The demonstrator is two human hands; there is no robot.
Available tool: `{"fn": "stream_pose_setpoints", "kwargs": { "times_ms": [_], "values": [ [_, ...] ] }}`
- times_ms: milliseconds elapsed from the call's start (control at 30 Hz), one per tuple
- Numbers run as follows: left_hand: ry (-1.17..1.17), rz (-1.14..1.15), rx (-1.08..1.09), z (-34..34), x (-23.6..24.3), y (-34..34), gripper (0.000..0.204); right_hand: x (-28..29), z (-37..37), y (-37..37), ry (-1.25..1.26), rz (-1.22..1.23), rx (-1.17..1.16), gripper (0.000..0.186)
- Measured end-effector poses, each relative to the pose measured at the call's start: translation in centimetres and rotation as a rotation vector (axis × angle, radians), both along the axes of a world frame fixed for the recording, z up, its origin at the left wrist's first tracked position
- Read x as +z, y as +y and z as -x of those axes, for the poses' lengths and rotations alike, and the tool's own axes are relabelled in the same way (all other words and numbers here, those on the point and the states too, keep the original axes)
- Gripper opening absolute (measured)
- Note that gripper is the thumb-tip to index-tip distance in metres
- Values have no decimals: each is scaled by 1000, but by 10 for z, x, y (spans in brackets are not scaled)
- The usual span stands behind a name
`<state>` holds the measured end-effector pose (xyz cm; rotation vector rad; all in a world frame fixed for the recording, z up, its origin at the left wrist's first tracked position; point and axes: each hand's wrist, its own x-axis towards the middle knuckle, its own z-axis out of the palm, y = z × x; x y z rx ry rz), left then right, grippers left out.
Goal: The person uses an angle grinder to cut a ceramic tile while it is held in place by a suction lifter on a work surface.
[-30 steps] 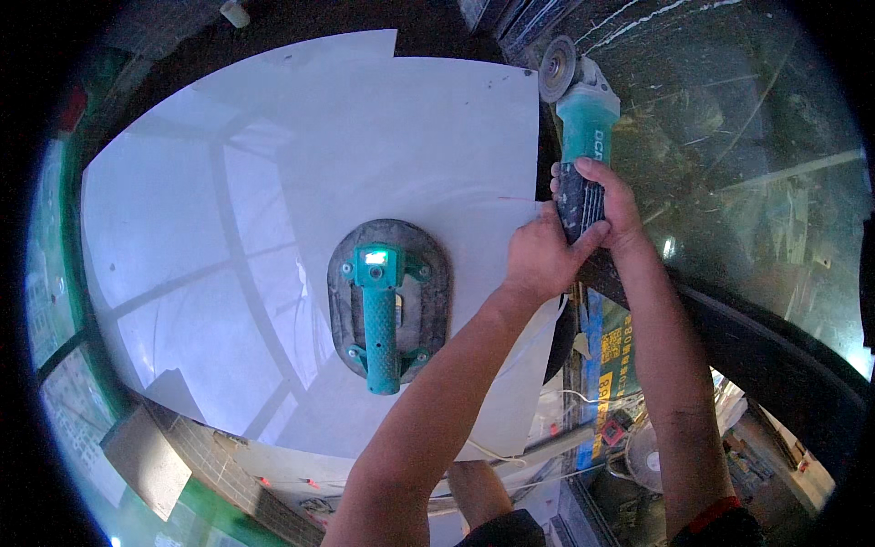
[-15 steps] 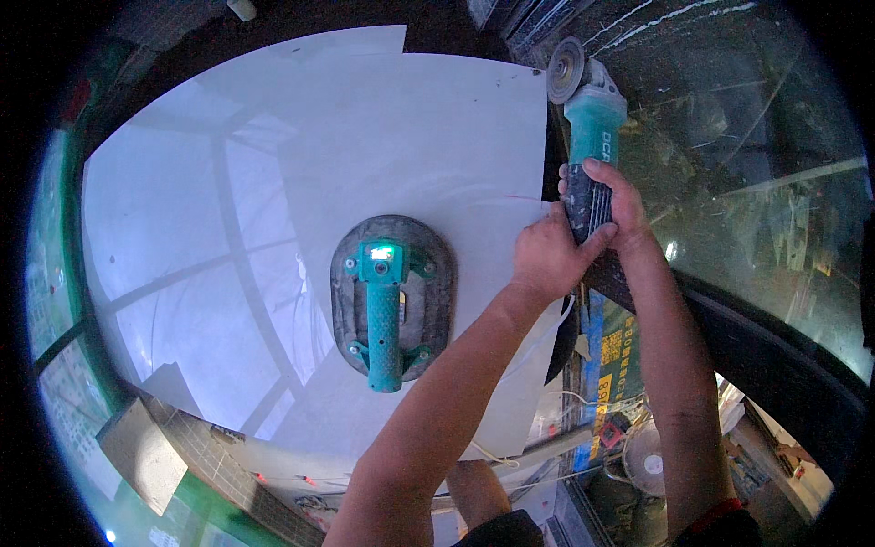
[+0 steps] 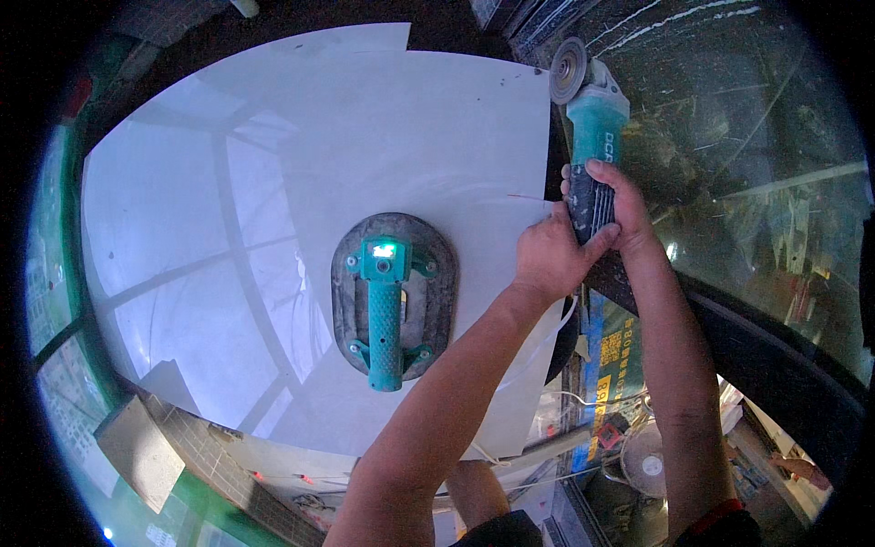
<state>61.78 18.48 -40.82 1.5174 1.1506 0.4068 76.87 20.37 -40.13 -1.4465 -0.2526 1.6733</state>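
Both my hands grip a teal and black angle grinder (image 3: 597, 128) by its dark rear body. My left hand (image 3: 554, 253) closes around the lower end from the left, and my right hand (image 3: 625, 205) wraps the body from the right with its thumb on top. The grinder's round disc (image 3: 568, 70) stands on edge near the far right corner of a large glossy white slab (image 3: 410, 137). Whether the disc touches the slab, I cannot tell. On the slab, left of my left forearm, sits a suction lifter (image 3: 384, 319) with a teal handle, a lit display and a dark oval pad.
Dark, dusty glossy panels (image 3: 766, 137) lie to the right, with a black edge (image 3: 775, 337) below them. A pale cord (image 3: 538, 365) runs under my left forearm. Near my right forearm are a round pale disc (image 3: 647, 465) and a printed blue-edged sheet (image 3: 611, 365). A pale offcut (image 3: 141, 451) lies lower left.
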Motion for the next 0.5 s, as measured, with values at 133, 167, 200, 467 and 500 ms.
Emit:
{"fn": "stream_pose_setpoints", "kwargs": {
  "times_ms": [133,167,200,467,500],
  "values": [
    [-6,1,5,0,0,0,70,-2,0,1,-7,-10,7,35],
    [-8,2,6,0,0,0,70,-1,1,1,-5,-12,1,35],
    [-10,3,6,0,1,0,70,0,2,1,-22,-14,-3,35],
    [26,6,-29,1,3,-2,71,-4,-3,-4,-18,-11,2,37],
    [33,-10,-32,1,2,-3,71,-4,-4,-5,-7,-19,-4,37]
  ]
}}
